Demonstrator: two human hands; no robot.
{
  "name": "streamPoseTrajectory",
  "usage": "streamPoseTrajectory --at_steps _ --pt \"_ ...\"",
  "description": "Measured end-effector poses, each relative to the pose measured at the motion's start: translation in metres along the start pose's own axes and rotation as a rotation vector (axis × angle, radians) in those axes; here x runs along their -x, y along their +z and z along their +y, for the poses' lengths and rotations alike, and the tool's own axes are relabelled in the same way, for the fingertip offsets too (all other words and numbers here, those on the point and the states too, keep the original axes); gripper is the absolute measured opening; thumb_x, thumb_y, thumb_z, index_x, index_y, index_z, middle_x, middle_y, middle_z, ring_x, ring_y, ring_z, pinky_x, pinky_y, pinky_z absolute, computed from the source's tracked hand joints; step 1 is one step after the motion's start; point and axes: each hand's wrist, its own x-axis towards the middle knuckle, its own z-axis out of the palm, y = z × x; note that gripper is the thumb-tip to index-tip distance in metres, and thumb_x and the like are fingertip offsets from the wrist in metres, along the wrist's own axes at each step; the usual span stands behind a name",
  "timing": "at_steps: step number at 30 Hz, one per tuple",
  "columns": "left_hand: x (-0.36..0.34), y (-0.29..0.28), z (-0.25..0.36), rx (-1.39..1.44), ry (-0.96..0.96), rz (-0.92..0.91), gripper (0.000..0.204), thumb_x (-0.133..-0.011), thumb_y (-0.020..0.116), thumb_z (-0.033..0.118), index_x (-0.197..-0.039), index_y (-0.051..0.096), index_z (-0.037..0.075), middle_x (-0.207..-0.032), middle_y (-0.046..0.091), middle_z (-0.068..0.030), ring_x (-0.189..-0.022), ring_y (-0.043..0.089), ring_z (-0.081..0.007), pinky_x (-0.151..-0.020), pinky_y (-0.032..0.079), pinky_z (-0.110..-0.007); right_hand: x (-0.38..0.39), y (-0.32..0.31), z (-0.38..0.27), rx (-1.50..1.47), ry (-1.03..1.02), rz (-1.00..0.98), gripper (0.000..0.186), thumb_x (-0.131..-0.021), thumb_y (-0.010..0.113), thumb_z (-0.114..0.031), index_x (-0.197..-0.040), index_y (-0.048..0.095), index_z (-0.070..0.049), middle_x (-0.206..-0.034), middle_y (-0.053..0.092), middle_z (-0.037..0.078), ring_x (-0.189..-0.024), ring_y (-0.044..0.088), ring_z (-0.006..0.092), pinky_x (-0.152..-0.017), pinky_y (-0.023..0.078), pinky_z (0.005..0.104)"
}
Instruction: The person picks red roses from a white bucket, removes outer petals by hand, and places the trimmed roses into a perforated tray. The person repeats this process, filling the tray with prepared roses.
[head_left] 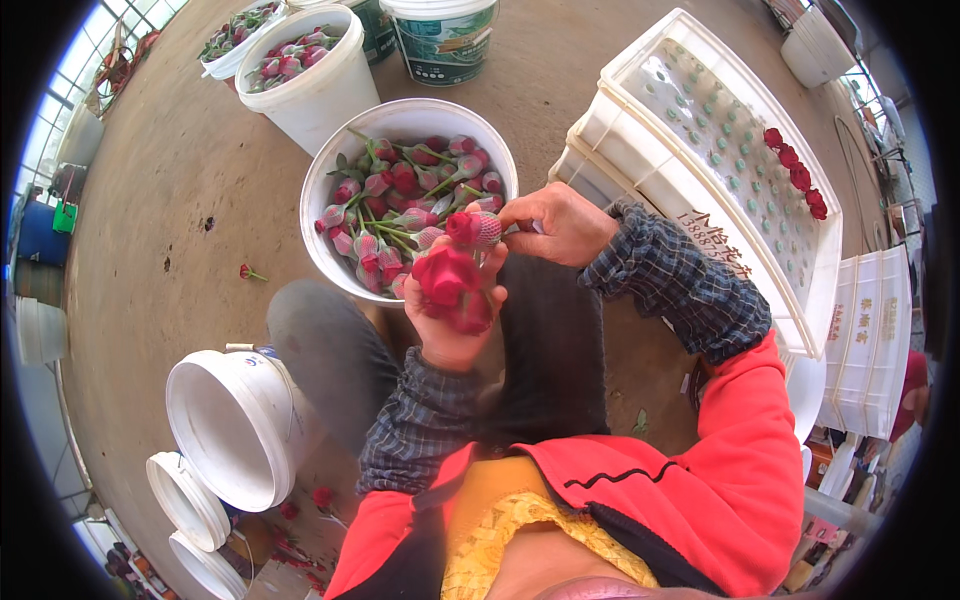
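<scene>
White plastic crate [640, 150], one, on the right; top panel patterned with rows of small pale round marks. Along its outer right side, four open red roses [795, 167] in a single short row: apparently the finished portion, suggesting an early stage.

White bucket [308, 195], one, round, directly in front of the person; heaped with netted roses [403, 180], green stems crossing among them. These appear to be the portion left to handle. Second white bucket [322, 105], farther off, similarly stocked.

Hands, two. Left grip [445, 337]: closed about a small bunch, over the bucket's near rim. Right grip [568, 225]: thumb and forefinger brought up to the bunch from the right; whether they pinch the mesh, cannot tell.

Open red blooms [446, 275], several, above the left palm.

Netted bud [487, 230], one, pale mesh in place, beside the blooms at the bunch's upper right, touching the right fingertips.
</scene>
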Motion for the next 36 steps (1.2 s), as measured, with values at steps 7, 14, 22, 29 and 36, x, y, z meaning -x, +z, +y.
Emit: streamPoseTrajectory --at_steps 7,14,22,29,36 --pt "-0.007 0.000 -0.011 0.246 -0.160 -0.096 0.072 -0.089 0.051 0.047 -0.147 0.019 0.018 -0.144 0.037 -0.0058 -0.132 0.037 -0.0327 -0.083 0.048 -0.045 0.017 0.000 0.000 0.227 -0.287 0.088 0.019 -0.076 0.064 -0.011 -0.094 0.061 -0.007 -0.081 0.062 0.010 -0.071 0.061 0.0310 -0.058 0.049 0.0377" --pt "-0.007 0.008 -0.017 0.375 -0.259 0.018 0.050 -0.094 0.039 0.046 -0.136 0.042 0.020 -0.142 0.043 0.0025 -0.131 0.038 -0.0331 -0.074 0.047 -0.039 0.030 -0.002 0.017 0.587 -0.435 0.105 0.014 -0.066 0.061 -0.009 -0.070 0.047 -0.008 -0.065 0.046 0.005 -0.055 0.053 0.0224 -0.043 0.042 0.0358" --pt "-0.015 0.019 -0.024 0.421 -0.189 -0.019 0.042 -0.092 0.046 0.042 -0.122 0.055 0.014 -0.139 0.042 -0.0056 -0.137 0.024 -0.0336 -0.080 0.054 -0.050 0.037 -0.016 0.059 0.173 0.046 0.429 0.009 -0.073 0.050 -0.010 -0.069 0.053 -0.003 -0.059 0.045 0.010 -0.053 0.052 0.0199 -0.048 0.042 0.0332" --pt "-0.007 0.031 -0.001 0.324 -0.142 0.023 0.045 -0.091 0.046 0.045 -0.122 0.054 0.013 -0.133 0.048 -0.0051 -0.135 0.029 -0.0306 -0.076 0.055 -0.047 -0.012 -0.031 0.084 -0.803 0.352 0.455 0.049 -0.088 0.048 -0.041 -0.104 0.061 0.003 -0.050 0.046 0.002 -0.035 0.035 0.0067 -0.031 0.023 0.0194" --pt "-0.001 0.024 0.001 0.376 -0.142 0.076 0.060 -0.094 0.042 0.045 -0.139 0.035 0.006 -0.137 0.042 -0.0105 -0.132 0.035 -0.0304 -0.074 0.057 -0.047 -0.131 -0.003 0.063 -0.084 0.224 0.338 0.015 -0.072 0.060 -0.019 -0.073 0.058 -0.004 -0.061 0.059 0.007 -0.050 0.054 0.0196 -0.047 0.042 0.0332"
